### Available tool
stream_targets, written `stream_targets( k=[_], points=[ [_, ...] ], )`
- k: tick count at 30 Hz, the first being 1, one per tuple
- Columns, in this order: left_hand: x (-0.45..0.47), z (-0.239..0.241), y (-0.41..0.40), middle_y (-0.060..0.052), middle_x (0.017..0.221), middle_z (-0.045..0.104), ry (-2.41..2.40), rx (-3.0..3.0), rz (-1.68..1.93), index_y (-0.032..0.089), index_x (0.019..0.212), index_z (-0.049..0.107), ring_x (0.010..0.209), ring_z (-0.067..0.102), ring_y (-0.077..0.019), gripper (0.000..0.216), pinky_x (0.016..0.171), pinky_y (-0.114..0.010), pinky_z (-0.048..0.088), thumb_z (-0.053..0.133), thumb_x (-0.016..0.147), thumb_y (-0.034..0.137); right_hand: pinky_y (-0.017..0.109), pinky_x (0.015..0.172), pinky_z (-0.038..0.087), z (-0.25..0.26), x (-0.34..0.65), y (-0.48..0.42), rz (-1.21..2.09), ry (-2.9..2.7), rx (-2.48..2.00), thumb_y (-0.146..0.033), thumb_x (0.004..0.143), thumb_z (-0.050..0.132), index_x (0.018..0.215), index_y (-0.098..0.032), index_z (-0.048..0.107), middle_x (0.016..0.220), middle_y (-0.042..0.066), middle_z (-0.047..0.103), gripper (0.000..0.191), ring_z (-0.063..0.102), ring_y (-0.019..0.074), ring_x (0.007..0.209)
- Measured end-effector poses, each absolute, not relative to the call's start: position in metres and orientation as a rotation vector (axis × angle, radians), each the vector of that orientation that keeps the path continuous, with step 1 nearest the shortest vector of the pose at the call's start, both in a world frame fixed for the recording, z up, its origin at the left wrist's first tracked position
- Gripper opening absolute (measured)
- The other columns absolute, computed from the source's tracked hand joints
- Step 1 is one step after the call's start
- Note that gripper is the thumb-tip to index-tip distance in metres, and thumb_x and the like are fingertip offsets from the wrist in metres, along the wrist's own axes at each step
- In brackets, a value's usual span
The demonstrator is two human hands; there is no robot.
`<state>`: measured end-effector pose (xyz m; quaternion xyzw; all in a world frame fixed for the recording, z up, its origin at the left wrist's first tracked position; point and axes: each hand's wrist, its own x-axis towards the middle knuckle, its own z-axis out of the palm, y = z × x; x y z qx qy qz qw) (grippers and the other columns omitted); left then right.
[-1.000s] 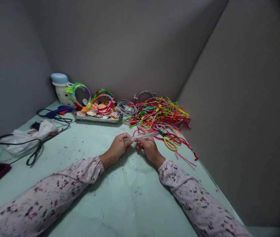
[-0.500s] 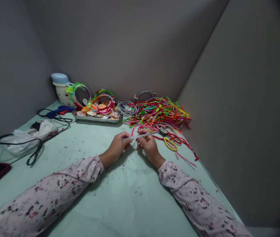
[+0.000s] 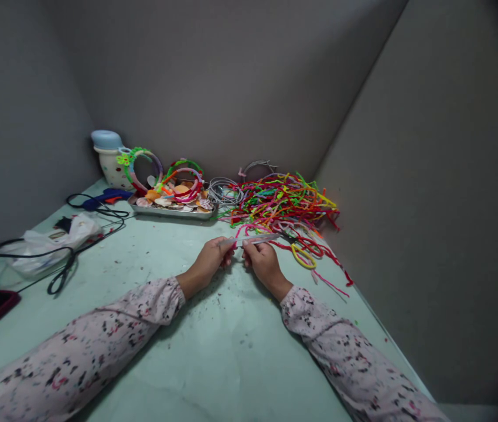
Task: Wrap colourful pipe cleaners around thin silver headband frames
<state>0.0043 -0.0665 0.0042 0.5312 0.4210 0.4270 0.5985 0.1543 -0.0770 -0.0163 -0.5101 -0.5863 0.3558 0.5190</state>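
Thin translucent glue stick [image 3: 255, 239] is held just above the worktop [image 3: 214, 351]. The left hand [image 3: 208, 262] has its fingers clamped on the left end, and the right hand [image 3: 264, 262] pinches it mid-length. Its long axis runs left-right, with the free end tilted slightly up toward the pipe cleaner pile [image 3: 282, 202].

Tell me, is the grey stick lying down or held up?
Held up: left hand and right hand pinch the stick above the table.
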Motion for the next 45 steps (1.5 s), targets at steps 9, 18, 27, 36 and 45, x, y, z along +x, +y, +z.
stream_targets(
  k=[9, 18, 27, 36, 45],
  points=[
    [0.004, 0.005, -0.067, 0.004, 0.050, 0.048, 1.014, 1.256, 0.978, 0.016, 0.066, 0.052, 0.043, 0.042, -0.0078, 0.027, 0.043, -0.021, 0.028, 0.063, 0.073, 0.040, 0.022, 0.045, 0.040, -0.017, 0.154, -0.077, 0.853, -1.401, -1.253, -0.046, 0.085, 0.052, 0.061, -0.017, 0.057, 0.048, -0.002, 0.053, 0.037, 0.051, 0.0112, 0.043],
    [0.003, 0.008, -0.070, 0.004, 0.045, 0.047, 1.018, 1.330, 1.013, 0.017, 0.058, 0.048, 0.041, 0.040, -0.0085, 0.027, 0.044, -0.023, 0.027, 0.058, 0.075, 0.035, 0.023, 0.049, 0.041, -0.016, 0.154, -0.081, 0.767, -1.491, -1.258, -0.047, 0.088, 0.049, 0.063, -0.017, 0.058, 0.049, -0.001, 0.055, 0.040, 0.052, 0.0121, 0.045],
    [0.002, 0.007, -0.068, 0.004, 0.045, 0.045, 1.000, 1.241, 1.018, 0.017, 0.055, 0.049, 0.040, 0.039, -0.0085, 0.021, 0.042, -0.023, 0.024, 0.059, 0.069, 0.029, 0.027, 0.057, 0.041, -0.013, 0.155, -0.084, 0.657, -1.625, -1.205, -0.041, 0.091, 0.047, 0.065, -0.020, 0.059, 0.054, 0.000, 0.056, 0.035, 0.054, 0.0150, 0.053],
    [-0.001, -0.006, -0.063, 0.003, 0.048, 0.045, 0.956, 1.283, 1.071, 0.018, 0.058, 0.051, 0.041, 0.036, -0.0089, 0.016, 0.041, -0.023, 0.022, 0.055, 0.069, 0.028, 0.030, 0.064, 0.043, -0.014, 0.155, -0.083, 0.597, -1.693, -1.122, -0.035, 0.091, 0.047, 0.069, -0.022, 0.058, 0.063, 0.001, 0.058, 0.028, 0.054, 0.0172, 0.060],
    [0.003, 0.009, -0.070, 0.004, 0.046, 0.046, 0.992, 1.296, 1.027, 0.017, 0.064, 0.050, 0.042, 0.040, -0.0087, 0.023, 0.043, -0.022, 0.028, 0.056, 0.076, 0.035, 0.026, 0.049, 0.041, -0.011, 0.154, -0.082, 0.748, -1.491, -1.249, -0.046, 0.088, 0.048, 0.061, -0.019, 0.058, 0.049, -0.001, 0.054, 0.039, 0.051, 0.0137, 0.047]
  ],
)
